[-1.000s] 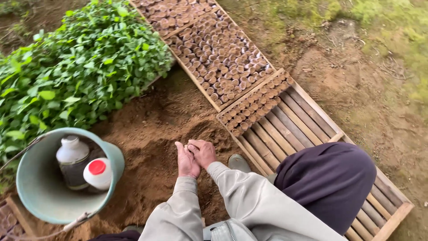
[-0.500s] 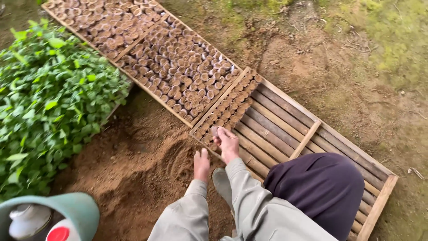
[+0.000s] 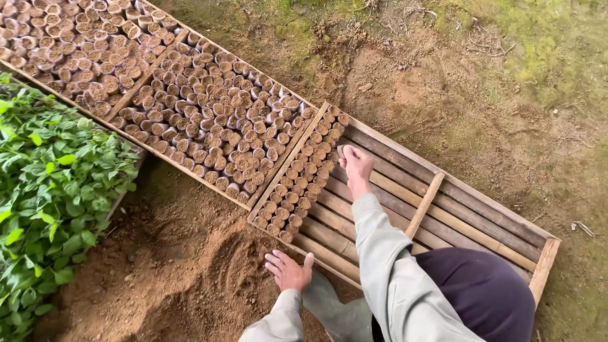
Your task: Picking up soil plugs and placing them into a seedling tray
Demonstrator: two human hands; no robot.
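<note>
Pot (image 3: 340,151) mostly hidden under right hand (image 3: 356,166), grip unclear | left hand (image 3: 288,271) flat open on soil (image 3: 183,278)

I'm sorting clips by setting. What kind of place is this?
Probably an outdoor plant nursery: long slatted wooden trays on bare ground hold rows of small soil-filled pots, with green seedlings beside a loose soil heap.

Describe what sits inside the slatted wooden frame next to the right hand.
Rows of small soil-filled pots fill the frame's left end beside the right hand; elsewhere bare slats, partly covered by the person's arm.
</note>
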